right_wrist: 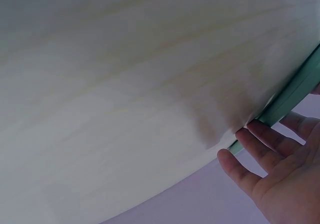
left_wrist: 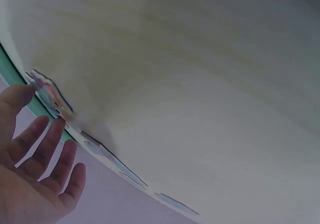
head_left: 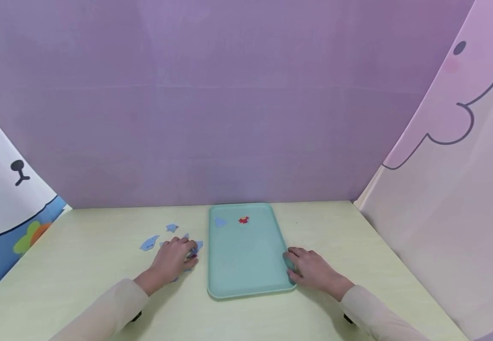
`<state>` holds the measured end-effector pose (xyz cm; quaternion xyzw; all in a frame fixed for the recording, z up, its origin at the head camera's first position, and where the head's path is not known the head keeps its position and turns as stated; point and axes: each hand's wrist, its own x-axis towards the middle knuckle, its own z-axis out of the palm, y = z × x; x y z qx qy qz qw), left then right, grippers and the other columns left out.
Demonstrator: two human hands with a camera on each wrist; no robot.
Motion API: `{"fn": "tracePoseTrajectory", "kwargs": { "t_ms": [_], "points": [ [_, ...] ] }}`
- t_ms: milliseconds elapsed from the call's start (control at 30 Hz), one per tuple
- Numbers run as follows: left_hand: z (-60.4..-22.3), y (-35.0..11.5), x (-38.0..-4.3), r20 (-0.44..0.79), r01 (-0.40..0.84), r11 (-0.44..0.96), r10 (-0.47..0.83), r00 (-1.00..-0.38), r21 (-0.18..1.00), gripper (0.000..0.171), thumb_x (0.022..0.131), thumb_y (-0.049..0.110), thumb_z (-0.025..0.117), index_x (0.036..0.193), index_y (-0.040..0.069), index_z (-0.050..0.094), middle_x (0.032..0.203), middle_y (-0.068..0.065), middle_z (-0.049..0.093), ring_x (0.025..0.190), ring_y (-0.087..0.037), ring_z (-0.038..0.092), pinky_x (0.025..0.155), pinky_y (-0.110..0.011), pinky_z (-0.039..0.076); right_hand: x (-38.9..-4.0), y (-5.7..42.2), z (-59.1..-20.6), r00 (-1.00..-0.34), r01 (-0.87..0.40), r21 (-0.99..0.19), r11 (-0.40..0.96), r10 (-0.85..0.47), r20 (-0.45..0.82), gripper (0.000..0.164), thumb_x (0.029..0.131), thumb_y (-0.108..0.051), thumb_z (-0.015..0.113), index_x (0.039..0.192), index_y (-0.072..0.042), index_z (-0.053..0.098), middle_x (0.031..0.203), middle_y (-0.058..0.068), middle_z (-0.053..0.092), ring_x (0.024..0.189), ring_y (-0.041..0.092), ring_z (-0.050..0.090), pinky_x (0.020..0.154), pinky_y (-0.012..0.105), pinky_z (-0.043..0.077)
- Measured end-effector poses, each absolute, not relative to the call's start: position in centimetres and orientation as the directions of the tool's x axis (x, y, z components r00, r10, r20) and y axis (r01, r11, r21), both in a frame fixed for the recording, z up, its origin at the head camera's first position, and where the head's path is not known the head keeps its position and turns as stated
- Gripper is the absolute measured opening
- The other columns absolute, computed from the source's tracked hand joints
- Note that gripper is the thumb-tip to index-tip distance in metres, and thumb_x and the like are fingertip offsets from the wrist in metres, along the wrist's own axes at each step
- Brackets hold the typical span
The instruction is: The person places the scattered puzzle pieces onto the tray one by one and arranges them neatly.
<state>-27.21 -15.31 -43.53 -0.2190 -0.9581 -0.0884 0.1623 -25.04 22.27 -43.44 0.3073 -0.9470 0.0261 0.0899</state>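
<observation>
- Pinching piece [left_wrist: 51, 92] with left fingers [left_wrist: 49, 141], near left edge of tray [head_left: 248, 260]
- Likely light, bendable — best taken by rim
- Touching tray's right edge with loose right fingers [right_wrist: 257, 148]

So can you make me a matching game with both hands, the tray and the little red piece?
1. tray
2. left hand
3. red piece
4. right hand

A. by the loose blue pieces
B. at the tray's right edge
C. blue-green all over
D. lying on the tray

Right pairs: 1-C, 2-A, 3-D, 4-B
</observation>
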Motion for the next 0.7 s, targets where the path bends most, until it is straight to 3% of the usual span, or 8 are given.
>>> {"fn": "tracePoseTrajectory", "kwargs": {
  "t_ms": [400, 700],
  "points": [
    [-43.72, -15.40, -27.35, 0.375, 0.436, 0.895, 0.374, -0.848, 0.096, 0.019, 0.070, 0.018, 0.077, 0.085, 0.015, 0.065, 0.074, 0.005, 0.062, 0.068, -0.017, 0.055, 0.060, -0.035, 0.045, -24.97, 22.21, -43.30, -0.802, -0.579, 0.002, 0.815, -0.570, 0.179, 0.041, 0.086, -0.026, 0.058, 0.119, -0.003, 0.055, 0.122, 0.018, 0.055, 0.111, 0.031, 0.054, 0.083, 0.046, 0.048],
    [-43.28, -15.29, -27.35, 0.321, 0.400, 0.895, 0.326, -0.889, 0.199, 0.021, 0.070, 0.014, 0.077, 0.088, 0.012, 0.067, 0.075, 0.002, 0.067, 0.069, -0.015, 0.059, 0.058, -0.032, 0.047, -24.83, 22.14, -43.10, -0.805, -0.577, -0.002, 0.817, -0.568, 0.172, 0.041, 0.086, -0.027, 0.058, 0.120, -0.003, 0.055, 0.122, 0.018, 0.055, 0.112, 0.031, 0.054, 0.084, 0.046, 0.048]
  ]
}}
